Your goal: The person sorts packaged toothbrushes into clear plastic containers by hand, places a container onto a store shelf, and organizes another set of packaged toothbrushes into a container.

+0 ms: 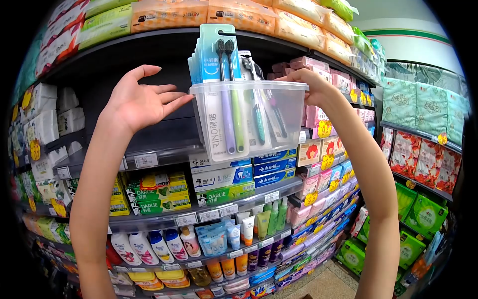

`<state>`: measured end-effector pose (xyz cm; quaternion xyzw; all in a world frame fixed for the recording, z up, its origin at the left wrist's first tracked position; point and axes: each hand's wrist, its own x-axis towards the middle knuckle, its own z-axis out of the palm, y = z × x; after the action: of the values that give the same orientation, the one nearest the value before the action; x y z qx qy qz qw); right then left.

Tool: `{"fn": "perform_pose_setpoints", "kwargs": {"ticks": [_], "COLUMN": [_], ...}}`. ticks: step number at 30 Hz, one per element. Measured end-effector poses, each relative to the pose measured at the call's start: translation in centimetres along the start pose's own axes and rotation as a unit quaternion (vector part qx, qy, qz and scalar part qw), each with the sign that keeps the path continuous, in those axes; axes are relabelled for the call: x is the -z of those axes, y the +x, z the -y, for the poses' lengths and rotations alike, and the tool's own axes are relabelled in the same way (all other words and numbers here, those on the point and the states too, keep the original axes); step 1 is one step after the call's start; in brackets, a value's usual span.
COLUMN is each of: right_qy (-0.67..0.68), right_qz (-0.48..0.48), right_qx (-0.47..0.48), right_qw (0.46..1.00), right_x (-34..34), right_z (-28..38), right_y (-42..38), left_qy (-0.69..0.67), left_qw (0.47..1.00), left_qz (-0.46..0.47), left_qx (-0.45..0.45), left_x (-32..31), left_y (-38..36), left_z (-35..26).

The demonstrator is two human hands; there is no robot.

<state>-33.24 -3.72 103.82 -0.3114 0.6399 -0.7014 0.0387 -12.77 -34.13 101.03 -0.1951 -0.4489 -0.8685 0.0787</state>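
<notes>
A clear plastic bin [294, 107] holding packs of toothbrushes [234, 114] is raised in front of the upper shelf. Purple and green handles show through its front wall, and blue-topped cards stick up above the rim. At its right end, my right hand [312, 85] grips the rim, with some fingers hidden behind the wall. My left hand [142, 99] is palm up with its fingers spread, and its fingertips come right at the bin's left rim.
Behind the bin is a dark shelf [164, 132] with a clear front edge. Toothpaste boxes [224, 179] and shampoo bottles [149, 246] fill the shelves below. Wrapped tissue packs [239, 15] line the top. At the right, another rack holds green packs [425, 214].
</notes>
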Motion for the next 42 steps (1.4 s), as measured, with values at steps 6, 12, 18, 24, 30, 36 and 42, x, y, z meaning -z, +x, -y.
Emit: {"fn": "perform_pose_setpoints", "kwargs": {"ticks": [6,12,18,24,30,36,42], "right_qy": [0.007,0.028,0.045,0.045,0.050,0.055,0.059], "right_qz": [0.065,-0.011,-0.021,0.017,0.065,0.055,0.046], "right_qx": [-0.023,0.002,0.011,0.008,0.008,-0.004,-0.014], "right_qw": [0.998,1.000,0.999,0.999,0.997,0.997,0.997], "right_x": [0.3,-1.3,-2.0,-1.2,-0.6,-1.3,-2.2], "right_z": [-1.4,-2.8,-2.2,-1.6,-0.9,-1.6,-2.3], "right_y": [1.7,2.5,1.7,3.0,3.1,4.2,4.3], "left_qy": [0.015,0.005,0.028,0.029,0.026,0.040,0.060], "left_qw": [1.000,1.000,0.999,0.999,0.999,0.998,0.996], "left_qz": [-0.024,-0.018,-0.032,-0.025,-0.023,-0.042,-0.061], "left_qx": [-0.001,0.024,0.007,0.007,0.012,0.010,0.013], "left_x": [1.5,2.7,2.1,1.6,1.6,2.4,3.7], "left_y": [1.1,1.5,1.3,1.9,2.5,3.6,4.6], "left_z": [-0.4,-1.4,-1.4,-2.1,-2.6,-2.7,-2.7]}}
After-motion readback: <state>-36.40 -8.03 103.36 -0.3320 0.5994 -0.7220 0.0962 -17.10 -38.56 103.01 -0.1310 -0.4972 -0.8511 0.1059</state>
